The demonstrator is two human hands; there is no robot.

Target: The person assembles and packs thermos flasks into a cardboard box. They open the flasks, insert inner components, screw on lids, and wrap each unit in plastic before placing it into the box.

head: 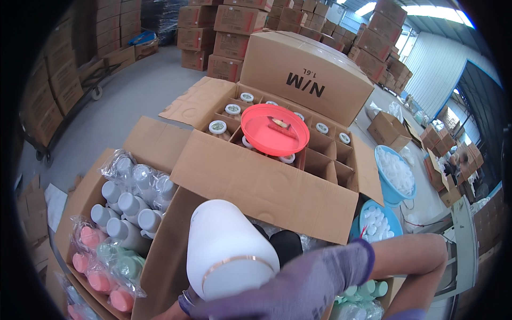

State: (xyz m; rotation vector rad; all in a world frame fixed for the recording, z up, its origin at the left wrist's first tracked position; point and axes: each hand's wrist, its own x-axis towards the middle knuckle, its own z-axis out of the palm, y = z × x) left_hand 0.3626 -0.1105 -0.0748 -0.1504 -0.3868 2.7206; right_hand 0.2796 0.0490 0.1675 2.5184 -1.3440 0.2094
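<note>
A large white plastic container (pixel 230 240), like a jug body with a thin copper-coloured band, is tilted close in front of me. My right hand (pixel 296 286), in a purple-grey glove and partly blurred, reaches across its lower end and grips it. My left hand (pixel 189 301), also gloved, is against its lower left side; the fingers are mostly hidden behind the container and the other glove. Just beyond stands an open divided carton (pixel 264 176), where jars with white-rimmed lids (pixel 217 127) sit in several cells. A red plastic dish (pixel 264 140) rests on top, with small scraps inside.
On the left, a carton (pixel 160 240) holds grey bottles (pixel 128 234) and plastic-wrapped pink ones (pixel 99 281). Blue tubs (pixel 378 172) of white parts stand right. A closed carton (pixel 300 76) rises behind the divided one. A loaded cart (pixel 60 108) is far left.
</note>
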